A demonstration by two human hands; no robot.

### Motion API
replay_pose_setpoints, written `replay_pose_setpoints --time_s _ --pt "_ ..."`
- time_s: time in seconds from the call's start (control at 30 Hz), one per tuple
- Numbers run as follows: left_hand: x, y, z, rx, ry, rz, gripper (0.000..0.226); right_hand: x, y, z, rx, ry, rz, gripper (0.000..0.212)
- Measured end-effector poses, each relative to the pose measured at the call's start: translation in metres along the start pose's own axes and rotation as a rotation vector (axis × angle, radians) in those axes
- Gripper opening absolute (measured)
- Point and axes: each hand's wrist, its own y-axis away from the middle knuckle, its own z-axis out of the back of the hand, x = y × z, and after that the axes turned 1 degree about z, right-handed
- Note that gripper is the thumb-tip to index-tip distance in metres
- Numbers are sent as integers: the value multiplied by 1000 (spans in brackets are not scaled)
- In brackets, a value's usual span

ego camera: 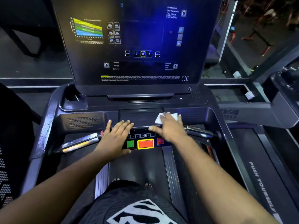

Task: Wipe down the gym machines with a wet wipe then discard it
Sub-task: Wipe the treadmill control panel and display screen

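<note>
I stand on a dark treadmill and look down at its console (84, 122). A white wet wipe (159, 119) lies flat on the console's upper ledge, right of the middle. My right hand (171, 126) presses on the wipe with straight, spread fingers and covers most of it. My left hand (116, 136) rests flat on the console's left-centre edge, fingers straight, holding nothing. Just below the hands sits the button strip with a green button (130, 143) and a large red stop button (145, 143).
The tall display panel (139, 46) rises behind the console. Chrome handle grips (80, 143) stick out on both sides. A cup holder (72, 97) sits at the back left. The treadmill belt (142, 167) and my feet are below. Another treadmill (262, 175) stands at the right.
</note>
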Motion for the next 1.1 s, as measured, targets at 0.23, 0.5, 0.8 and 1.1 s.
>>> replay_pose_setpoints --time_s 0.23,0.5,0.8,1.1 --pt "6 -1 -4 12 48 -27 116 1 22 -14 -62 235 103 132" --pt "1 -15 33 45 441 167 116 51 4 -8 -45 -3 316 49" --pt "6 -40 113 28 1492 447 61 108 -3 43 -529 -184 457 47" --pt "69 -38 155 -113 1666 340 20 150 -37 86 -440 -1016 274 48"
